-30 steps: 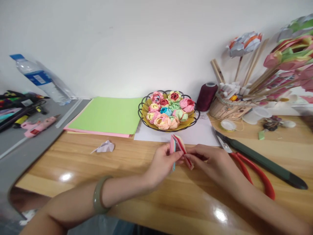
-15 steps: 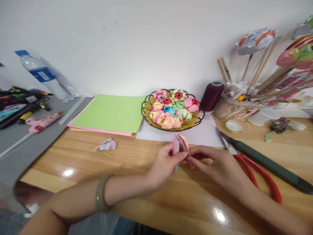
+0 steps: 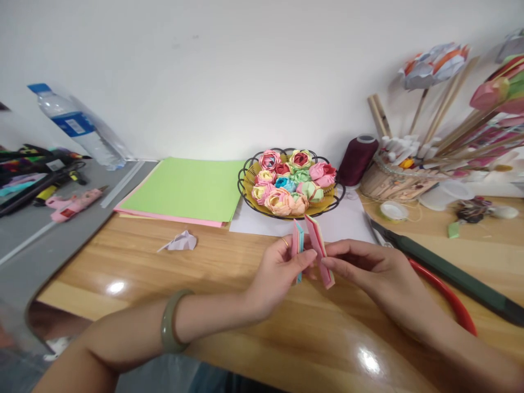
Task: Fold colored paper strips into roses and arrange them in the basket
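Observation:
Over the wooden table, my left hand (image 3: 278,270) pinches a narrow stack of folded paper strips (image 3: 297,245), pink on one side with a light blue edge. My right hand (image 3: 368,270) grips a second folded paper stack (image 3: 317,248), pink with red and pale yellow edges, between thumb and fingers. The two stacks stand side by side, a small gap between their upper ends. Just behind them is a woven basket (image 3: 241,188) holding several folded paper flowers (image 3: 301,158). Parts of my left fingers are hidden behind the paper.
Green and pink paper sheets (image 3: 192,188) lie left of the basket, with a crumpled paper scrap (image 3: 183,241) in front. To the right are a dark green cutter (image 3: 450,267), red-handled scissors (image 3: 444,292), a maroon thread spool (image 3: 358,161) and a stick-sided pot (image 3: 385,183). A glue gun (image 3: 73,204) lies left.
My right hand has shifted its stack slightly right and turned it more upright, so the two stacks are further apart. My left hand has stayed nearly in place.

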`<state>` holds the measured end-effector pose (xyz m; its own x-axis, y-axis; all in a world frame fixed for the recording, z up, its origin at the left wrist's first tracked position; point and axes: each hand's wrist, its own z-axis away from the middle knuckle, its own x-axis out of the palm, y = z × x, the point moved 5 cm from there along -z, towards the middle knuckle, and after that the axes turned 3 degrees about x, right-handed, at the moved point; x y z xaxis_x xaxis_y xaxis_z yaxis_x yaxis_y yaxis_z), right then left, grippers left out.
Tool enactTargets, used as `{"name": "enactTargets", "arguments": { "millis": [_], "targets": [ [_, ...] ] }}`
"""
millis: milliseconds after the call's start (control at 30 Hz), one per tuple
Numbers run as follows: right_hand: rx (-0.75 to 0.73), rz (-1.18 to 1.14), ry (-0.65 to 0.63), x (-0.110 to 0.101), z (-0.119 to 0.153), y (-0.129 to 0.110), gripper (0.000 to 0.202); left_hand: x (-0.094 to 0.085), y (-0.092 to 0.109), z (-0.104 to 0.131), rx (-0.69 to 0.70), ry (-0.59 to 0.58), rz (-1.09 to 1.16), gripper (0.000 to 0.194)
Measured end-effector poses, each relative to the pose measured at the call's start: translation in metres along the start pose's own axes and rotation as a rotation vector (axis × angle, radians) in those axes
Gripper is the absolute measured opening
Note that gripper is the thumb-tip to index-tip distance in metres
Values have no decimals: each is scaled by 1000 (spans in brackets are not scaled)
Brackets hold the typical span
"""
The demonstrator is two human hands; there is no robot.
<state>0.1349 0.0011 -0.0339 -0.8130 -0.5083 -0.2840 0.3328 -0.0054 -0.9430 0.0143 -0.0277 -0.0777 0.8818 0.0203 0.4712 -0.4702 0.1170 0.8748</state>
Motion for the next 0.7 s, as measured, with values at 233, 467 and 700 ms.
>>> {"name": "enactTargets", "arguments": {
  "millis": [233, 467, 700],
  "targets": [
    [4, 10, -33, 6, -1, 3, 27, -2, 1, -2, 12, 10, -95, 23],
    [9, -5, -58, 7, -2, 6, 26, 0, 1, -1, -17, -4, -62, 21],
    [37, 37, 23, 2, 0, 8, 27, 1, 2, -1, -34, 13, -13, 19]
  ]
}}
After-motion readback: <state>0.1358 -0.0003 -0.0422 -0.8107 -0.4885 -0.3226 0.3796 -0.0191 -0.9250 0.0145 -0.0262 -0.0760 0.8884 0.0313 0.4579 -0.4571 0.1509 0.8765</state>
